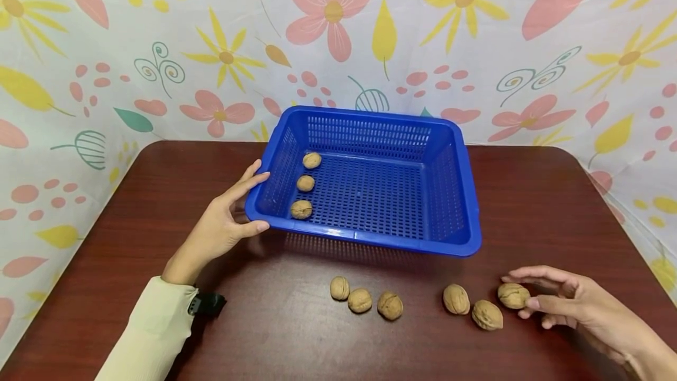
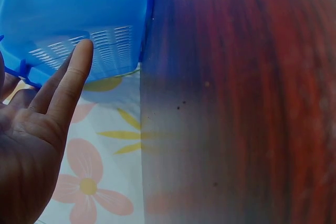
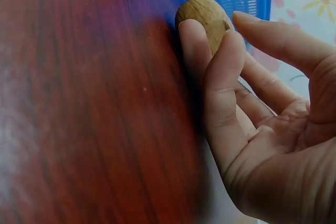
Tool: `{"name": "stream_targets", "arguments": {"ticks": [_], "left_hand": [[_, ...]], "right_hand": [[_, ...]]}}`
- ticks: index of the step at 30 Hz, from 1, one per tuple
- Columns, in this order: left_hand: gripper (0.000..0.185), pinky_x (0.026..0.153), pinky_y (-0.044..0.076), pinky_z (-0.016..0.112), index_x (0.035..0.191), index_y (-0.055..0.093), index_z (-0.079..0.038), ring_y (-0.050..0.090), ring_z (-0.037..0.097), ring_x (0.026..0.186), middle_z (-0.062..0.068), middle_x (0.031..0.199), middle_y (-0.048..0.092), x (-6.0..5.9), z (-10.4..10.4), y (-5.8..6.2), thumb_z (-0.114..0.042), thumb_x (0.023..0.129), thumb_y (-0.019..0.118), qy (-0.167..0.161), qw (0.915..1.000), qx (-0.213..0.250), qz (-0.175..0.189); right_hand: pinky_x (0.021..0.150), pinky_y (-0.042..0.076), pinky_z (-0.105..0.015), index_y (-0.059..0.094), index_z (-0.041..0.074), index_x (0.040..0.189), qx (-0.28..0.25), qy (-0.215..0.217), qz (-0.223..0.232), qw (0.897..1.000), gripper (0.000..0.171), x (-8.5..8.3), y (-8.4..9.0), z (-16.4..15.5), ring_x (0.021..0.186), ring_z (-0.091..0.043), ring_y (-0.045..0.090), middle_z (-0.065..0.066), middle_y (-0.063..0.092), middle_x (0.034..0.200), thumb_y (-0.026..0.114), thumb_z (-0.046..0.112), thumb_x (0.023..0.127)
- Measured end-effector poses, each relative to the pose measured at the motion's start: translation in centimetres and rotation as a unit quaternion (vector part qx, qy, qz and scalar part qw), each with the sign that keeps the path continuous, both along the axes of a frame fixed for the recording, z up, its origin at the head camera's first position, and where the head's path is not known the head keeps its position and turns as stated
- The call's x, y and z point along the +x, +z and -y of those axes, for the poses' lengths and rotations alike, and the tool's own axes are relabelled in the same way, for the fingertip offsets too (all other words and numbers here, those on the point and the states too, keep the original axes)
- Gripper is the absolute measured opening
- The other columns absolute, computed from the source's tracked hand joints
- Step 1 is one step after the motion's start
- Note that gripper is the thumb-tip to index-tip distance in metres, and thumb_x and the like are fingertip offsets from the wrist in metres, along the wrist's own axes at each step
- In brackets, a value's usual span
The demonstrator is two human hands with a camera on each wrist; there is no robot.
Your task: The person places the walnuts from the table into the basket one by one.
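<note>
Walnut (image 1: 513, 296) tan, wrinkled (oval), pinched by right hand (image 1: 573, 304) fingers (image 3: 223, 85)

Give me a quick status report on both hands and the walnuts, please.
Left hand open, steadying blue basket. Right hand pinching rightmost walnut on table. Three walnuts in basket, five more loose; path clear.

A dark red-brown wooden table (image 1: 529, 204) carries a blue perforated basket (image 1: 449, 193) toward its far middle. Six walnuts (image 1: 390, 305) lie on its near side, three in the middle, three further right.
</note>
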State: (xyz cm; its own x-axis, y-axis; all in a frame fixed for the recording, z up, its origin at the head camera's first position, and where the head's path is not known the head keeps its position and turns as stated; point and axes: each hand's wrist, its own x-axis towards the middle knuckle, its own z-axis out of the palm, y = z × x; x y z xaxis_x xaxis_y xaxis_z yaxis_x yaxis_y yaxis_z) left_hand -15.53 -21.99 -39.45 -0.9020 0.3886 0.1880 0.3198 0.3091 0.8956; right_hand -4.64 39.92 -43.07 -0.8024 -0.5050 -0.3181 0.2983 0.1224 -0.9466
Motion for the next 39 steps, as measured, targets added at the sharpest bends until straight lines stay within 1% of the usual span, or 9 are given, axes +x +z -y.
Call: {"name": "stream_targets", "arguments": {"ticks": [7,12,17,21,27,32,34,37,39], "left_hand": [[0.083,0.096,0.054,0.016,0.162,0.041,-0.011,0.056,0.049,0.135,0.0,0.178,0.013,0.0,0.0,0.1,0.001,0.089,0.08,-0.001,1.0,0.006,0.001],[0.083,0.096,0.054,0.016,0.162,0.041,-0.012,0.056,0.048,0.135,-0.002,0.178,0.013,-0.1,0.0,-0.1,0.001,0.089,0.08,-0.001,1.0,0.008,0.002],[0.083,0.095,0.054,0.016,0.162,0.041,-0.013,0.057,0.048,0.134,-0.004,0.178,0.012,-0.1,0.0,-0.1,0.0,0.09,0.08,-0.001,0.9999,0.008,0.006],[0.083,0.096,0.054,0.015,0.162,0.041,-0.013,0.056,0.048,0.135,-0.002,0.178,0.013,-0.1,0.0,-0.1,0.001,0.09,0.08,-0.001,1.0,0.008,0.003],[0.083,0.096,0.054,0.014,0.161,0.041,-0.011,0.056,0.048,0.135,0.002,0.178,0.012,-0.1,0.0,-0.1,0.002,0.089,0.08,-0.002,1.0,0.009,0.001],[0.082,0.095,0.054,0.015,0.162,0.041,-0.013,0.058,0.047,0.133,-0.002,0.178,0.013,-0.1,-0.1,-0.2,0.0,0.09,0.08,-0.002,1.0,0.006,0.004],[0.082,0.095,0.054,0.015,0.161,0.042,-0.013,0.058,0.046,0.133,-0.003,0.178,0.013,-0.1,0.0,-0.2,0.001,0.09,0.08,-0.002,1.0,0.006,0.003],[0.083,0.095,0.055,0.016,0.161,0.042,-0.012,0.059,0.046,0.132,-0.003,0.178,0.013,-0.1,0.0,-0.1,0.002,0.089,0.08,-0.001,1.0,0.008,0.002],[0.083,0.095,0.055,0.016,0.161,0.042,-0.011,0.059,0.046,0.131,-0.002,0.178,0.013,0.0,0.0,0.0,0.002,0.089,0.08,-0.001,1.0,0.009,0.003]], "right_hand": [[0.068,0.059,-0.035,0.064,0.026,0.142,0.086,-0.008,-0.032,0.996,0.049,0.2,0.2,0.8,0.096,-0.016,0.074,0.0,0.079,0.113,0.045,-0.003,0.108],[0.067,0.058,-0.035,0.066,0.021,0.14,0.121,-0.024,-0.055,0.991,0.043,0.3,0.4,1.2,0.095,-0.017,0.073,0.001,0.079,0.11,0.049,-0.002,0.107],[0.069,0.059,-0.034,0.067,0.021,0.138,0.139,-0.042,-0.078,0.986,0.043,0.1,0.8,1.3,0.095,-0.015,0.073,-0.001,0.08,0.107,0.05,-0.003,0.106],[0.072,0.059,-0.033,0.066,0.017,0.138,0.132,-0.061,-0.099,0.984,0.044,-0.5,1.5,0.9,0.096,-0.016,0.074,-0.002,0.08,0.11,0.049,-0.007,0.105],[0.074,0.059,-0.029,0.065,0.014,0.139,0.133,-0.08,-0.127,0.98,0.044,-2.1,3.5,1.0,0.098,-0.014,0.075,0.007,0.078,0.122,0.05,-0.009,0.105],[0.075,0.059,-0.028,0.063,0.004,0.14,0.038,-0.088,-0.133,0.986,0.045,-4.4,6.0,1.9,0.098,-0.018,0.076,-0.001,0.077,0.126,0.045,-0.016,0.103],[0.075,0.06,-0.028,0.061,-0.001,0.14,-0.017,-0.077,-0.138,0.987,0.046,-5.6,7.2,2.6,0.1,-0.019,0.076,-0.007,0.077,0.126,0.041,-0.02,0.102],[0.076,0.06,-0.028,0.06,-0.006,0.138,-0.068,-0.046,-0.152,0.985,0.047,-7.8,9.3,4.1,0.1,-0.021,0.077,-0.013,0.077,0.123,0.039,-0.023,0.101],[0.077,0.06,-0.029,0.061,-0.006,0.137,-0.083,-0.023,-0.153,0.984,0.046,-9.4,10.7,5.3,0.1,-0.021,0.077,-0.015,0.077,0.123,0.039,-0.023,0.1]]}}
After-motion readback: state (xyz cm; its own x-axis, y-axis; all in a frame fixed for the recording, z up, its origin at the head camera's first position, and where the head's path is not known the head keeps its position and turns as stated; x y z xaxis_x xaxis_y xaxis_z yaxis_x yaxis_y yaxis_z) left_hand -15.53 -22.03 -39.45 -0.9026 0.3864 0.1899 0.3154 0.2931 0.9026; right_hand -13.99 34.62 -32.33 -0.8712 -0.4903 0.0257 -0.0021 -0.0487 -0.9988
